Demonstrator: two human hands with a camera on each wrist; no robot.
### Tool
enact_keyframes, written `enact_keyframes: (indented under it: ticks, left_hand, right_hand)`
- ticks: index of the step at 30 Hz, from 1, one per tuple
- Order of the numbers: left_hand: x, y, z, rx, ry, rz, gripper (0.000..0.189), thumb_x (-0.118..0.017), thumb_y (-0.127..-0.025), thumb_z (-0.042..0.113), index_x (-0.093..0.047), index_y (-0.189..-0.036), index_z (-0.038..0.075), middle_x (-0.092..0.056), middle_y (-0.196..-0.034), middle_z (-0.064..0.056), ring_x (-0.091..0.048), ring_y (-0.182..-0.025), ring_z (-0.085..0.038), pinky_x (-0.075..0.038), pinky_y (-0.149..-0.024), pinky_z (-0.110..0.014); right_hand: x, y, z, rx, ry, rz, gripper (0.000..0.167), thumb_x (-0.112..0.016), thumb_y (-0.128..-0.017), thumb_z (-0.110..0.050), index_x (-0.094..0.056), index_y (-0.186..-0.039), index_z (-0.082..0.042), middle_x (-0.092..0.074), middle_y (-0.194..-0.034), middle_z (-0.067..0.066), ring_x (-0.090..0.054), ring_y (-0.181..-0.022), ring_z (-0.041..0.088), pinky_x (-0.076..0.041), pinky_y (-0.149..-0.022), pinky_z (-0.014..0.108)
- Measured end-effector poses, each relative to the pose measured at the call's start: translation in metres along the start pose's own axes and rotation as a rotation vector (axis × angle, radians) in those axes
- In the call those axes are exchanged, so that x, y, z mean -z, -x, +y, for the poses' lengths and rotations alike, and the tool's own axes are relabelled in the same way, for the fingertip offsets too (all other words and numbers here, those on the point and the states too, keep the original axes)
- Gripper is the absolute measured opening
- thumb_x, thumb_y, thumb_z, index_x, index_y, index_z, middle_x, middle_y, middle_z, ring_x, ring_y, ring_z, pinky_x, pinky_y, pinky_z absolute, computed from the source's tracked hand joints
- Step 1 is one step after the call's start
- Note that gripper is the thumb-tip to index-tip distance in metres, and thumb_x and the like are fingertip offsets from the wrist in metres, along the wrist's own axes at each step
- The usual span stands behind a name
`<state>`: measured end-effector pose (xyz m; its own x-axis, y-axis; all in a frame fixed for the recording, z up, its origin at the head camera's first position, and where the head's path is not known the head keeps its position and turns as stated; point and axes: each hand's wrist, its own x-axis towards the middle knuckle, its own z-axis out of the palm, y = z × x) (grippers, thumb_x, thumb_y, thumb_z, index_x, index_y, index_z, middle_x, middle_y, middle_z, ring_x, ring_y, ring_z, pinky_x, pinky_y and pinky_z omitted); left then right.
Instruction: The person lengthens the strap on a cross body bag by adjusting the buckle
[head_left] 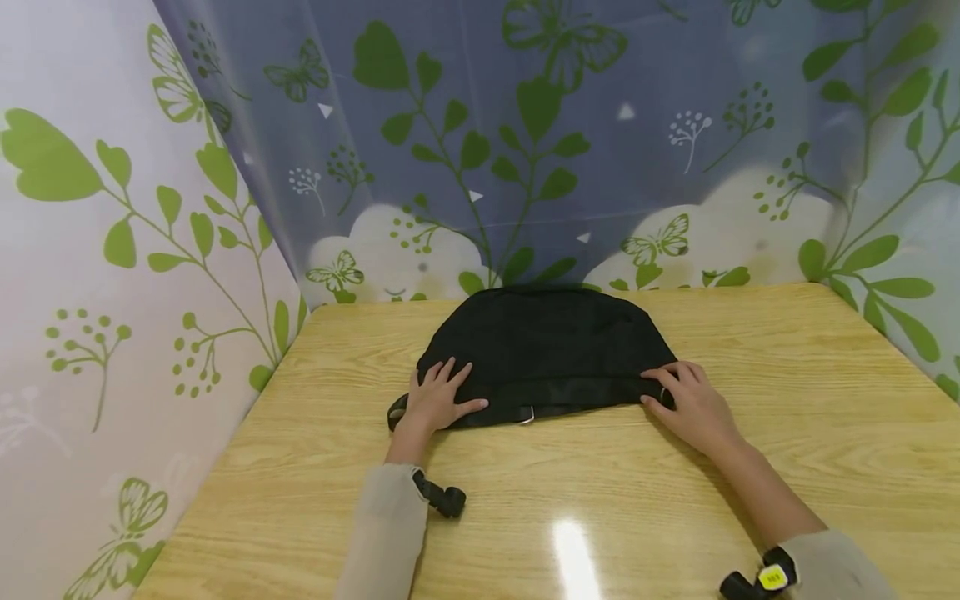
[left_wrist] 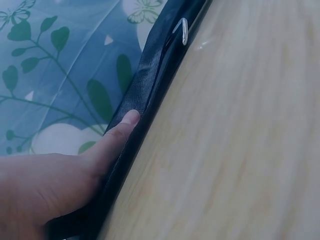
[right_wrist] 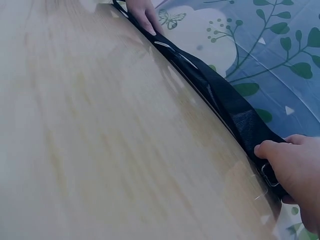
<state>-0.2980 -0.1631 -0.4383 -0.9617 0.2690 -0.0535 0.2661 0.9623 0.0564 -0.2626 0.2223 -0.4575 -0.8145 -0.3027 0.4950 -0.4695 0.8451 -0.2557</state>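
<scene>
A black fabric bag (head_left: 547, 333) lies flat on the table, its curved side toward the back wall and its straight edge toward me. My left hand (head_left: 435, 402) rests on the bag's near left part with fingers spread. In the left wrist view its thumb (left_wrist: 131, 117) presses along the near edge. At the near right corner my right hand (head_left: 693, 406) grips the bag between thumb and fingers, beside a metal ring (right_wrist: 270, 175). A small metal buckle (head_left: 527, 414) shows midway along the near edge, on a black strap.
The wooden table (head_left: 495, 500) has a light glare near its front. A leaf-patterned cloth (head_left: 465, 125) hangs behind it, with similar cloth along the left and right sides. Black wrist cameras (head_left: 446, 500) sit on both forearms.
</scene>
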Motion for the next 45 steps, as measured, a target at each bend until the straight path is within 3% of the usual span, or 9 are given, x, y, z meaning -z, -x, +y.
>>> enact_keyframes:
  ticks: [22, 27, 32, 37, 41, 45]
  left_hand:
    - [-0.004, -0.017, 0.009, -0.044, 0.003, 0.000, 0.076, -0.041, -0.084, 0.066, -0.023, -0.147, 0.027, -0.017, -0.150, -0.006, -0.015, -0.135, -0.028, -0.007, -0.102, -0.058]
    - [-0.008, -0.015, 0.012, -0.045, -0.006, 0.092, 0.077, -0.041, -0.083, 0.067, -0.029, -0.145, 0.023, -0.024, -0.148, -0.008, -0.019, -0.134, -0.029, -0.005, -0.101, -0.060]
    - [-0.012, -0.013, 0.022, -0.091, -0.041, 0.255, 0.072, -0.043, -0.083, 0.067, -0.045, -0.138, 0.020, -0.041, -0.139, -0.005, -0.025, -0.132, -0.029, -0.003, -0.100, -0.062]
    - [-0.011, -0.017, 0.054, -0.201, -0.005, 0.410, 0.053, -0.042, -0.090, 0.056, -0.059, -0.124, 0.019, -0.053, -0.127, 0.001, -0.037, -0.125, -0.021, -0.010, -0.104, -0.053]
    - [-0.013, -0.017, 0.100, -0.309, 0.039, 0.489, 0.042, -0.043, -0.094, 0.046, -0.059, -0.123, 0.019, -0.053, -0.125, 0.003, -0.044, -0.118, -0.015, -0.021, -0.104, -0.041]
    - [-0.018, -0.018, 0.152, -0.404, 0.017, 0.569, 0.039, -0.047, -0.094, 0.041, -0.057, -0.126, 0.019, -0.052, -0.126, 0.004, -0.045, -0.116, -0.011, -0.025, -0.102, -0.035]
  right_hand:
    - [0.007, 0.016, 0.013, 0.024, -0.017, 0.086, 0.033, -0.074, -0.076, -0.024, -0.064, -0.105, -0.011, -0.052, -0.101, 0.011, -0.043, -0.103, 0.034, -0.045, -0.067, 0.052]
    - [0.005, 0.015, 0.016, 0.027, -0.022, 0.091, 0.033, -0.074, -0.076, -0.023, -0.064, -0.105, -0.011, -0.051, -0.102, 0.012, -0.043, -0.103, 0.035, -0.044, -0.069, 0.053]
    - [0.002, 0.015, 0.017, 0.010, -0.029, 0.080, 0.032, -0.073, -0.077, -0.023, -0.063, -0.105, -0.011, -0.051, -0.102, 0.012, -0.042, -0.104, 0.035, -0.043, -0.071, 0.054]
    - [0.003, 0.015, 0.016, 0.005, -0.035, 0.081, 0.032, -0.073, -0.078, -0.023, -0.063, -0.106, -0.011, -0.051, -0.103, 0.012, -0.042, -0.104, 0.035, -0.043, -0.072, 0.055]
    - [0.004, 0.015, 0.015, 0.015, -0.034, 0.085, 0.032, -0.073, -0.077, -0.023, -0.063, -0.105, -0.011, -0.051, -0.103, 0.012, -0.042, -0.103, 0.035, -0.043, -0.072, 0.054]
    - [0.004, 0.015, 0.015, 0.023, -0.028, 0.096, 0.033, -0.074, -0.076, -0.022, -0.063, -0.105, -0.010, -0.051, -0.103, 0.012, -0.042, -0.103, 0.035, -0.043, -0.072, 0.055]
